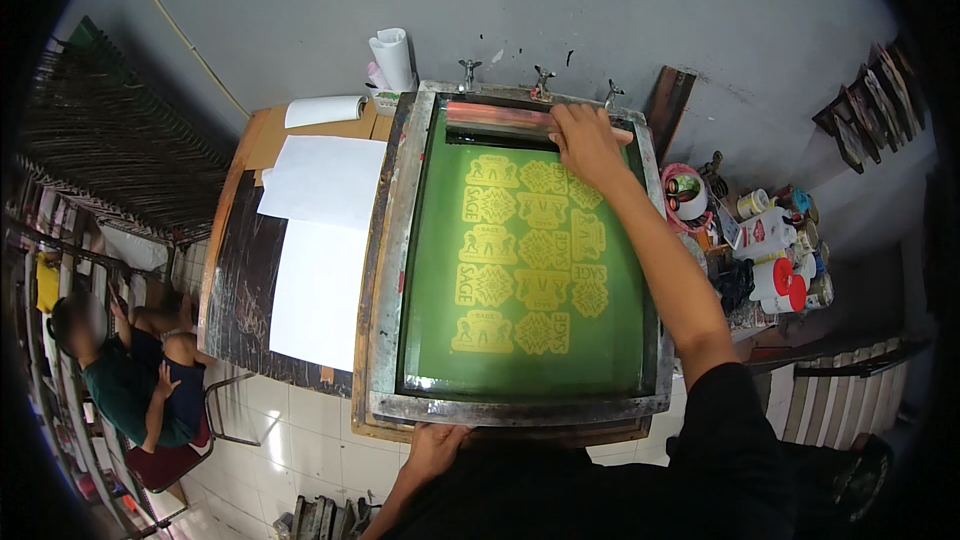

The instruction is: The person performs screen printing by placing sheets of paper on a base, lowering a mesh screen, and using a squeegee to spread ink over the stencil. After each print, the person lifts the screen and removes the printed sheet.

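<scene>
In front of me lies a metal-framed printing screen (388,340) with green mesh (430,240) and rows of yellowish designs. Along its far end rests a squeegee (500,118) with a long reddish wooden handle. My right hand (588,145) reaches across the screen and has its fingers wrapped over the right part of that handle. A dark band of ink (500,143) shows beside the squeegee blade. My left hand (437,447) is at the near edge of the frame, left of centre; its fingers go under the edge and are hidden.
White paper sheets (315,290) lie on the dark table left of the screen. Metal clamps (541,83) line its far edge. Tubs and bottles (770,280) crowd a bench at right. A person (130,380) sits at far left, by racks (110,140).
</scene>
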Demonstrator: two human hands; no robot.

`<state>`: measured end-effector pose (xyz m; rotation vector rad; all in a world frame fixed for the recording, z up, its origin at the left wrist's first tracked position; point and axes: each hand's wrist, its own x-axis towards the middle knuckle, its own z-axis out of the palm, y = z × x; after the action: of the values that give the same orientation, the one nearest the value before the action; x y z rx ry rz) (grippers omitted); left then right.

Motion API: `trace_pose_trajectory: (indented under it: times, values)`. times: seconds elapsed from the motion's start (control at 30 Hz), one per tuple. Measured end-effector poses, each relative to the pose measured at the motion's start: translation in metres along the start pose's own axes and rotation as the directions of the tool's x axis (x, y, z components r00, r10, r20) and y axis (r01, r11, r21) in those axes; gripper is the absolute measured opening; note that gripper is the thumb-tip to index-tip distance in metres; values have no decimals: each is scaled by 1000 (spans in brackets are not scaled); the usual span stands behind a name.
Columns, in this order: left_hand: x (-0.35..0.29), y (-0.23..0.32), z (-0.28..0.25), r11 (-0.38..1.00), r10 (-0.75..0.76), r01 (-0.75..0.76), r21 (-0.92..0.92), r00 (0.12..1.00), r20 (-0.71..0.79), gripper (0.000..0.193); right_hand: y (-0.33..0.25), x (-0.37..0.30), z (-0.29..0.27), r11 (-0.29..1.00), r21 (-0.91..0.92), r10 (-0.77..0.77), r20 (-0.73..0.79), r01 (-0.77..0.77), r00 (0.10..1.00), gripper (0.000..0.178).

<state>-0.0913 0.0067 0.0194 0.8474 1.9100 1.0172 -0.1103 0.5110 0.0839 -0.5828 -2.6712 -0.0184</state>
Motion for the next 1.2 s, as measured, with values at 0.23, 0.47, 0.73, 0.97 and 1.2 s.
trace_pose_trajectory:
  times: [0.23, 0.47, 0.73, 0.97, 1.2]
  values:
    - [-1, -1, -4, 1000, 20, -20, 2, 999, 28, 16, -1, 1, -8, 999, 34, -20, 19, 20, 1000, 25]
    - [1, 5, -6, 1000, 27, -26, -14, 998, 52, 17, 12, 19, -8, 994, 94, 52, 74, -59, 996, 18]
    - [2, 9, -1, 994, 99, -102, -29, 992, -75, 24, 15, 31, -10, 989, 141, 11, 155, -33, 988, 23]
    - [1, 4, -2, 998, 50, -51, -31, 999, -19, 24, 23, 30, -16, 992, 107, 47, 178, -67, 983, 21]
    - [1, 2, -1, 995, 97, -96, 14, 995, -27, 24, 7, -1, -8, 998, 57, -11, 57, 7, 998, 24]
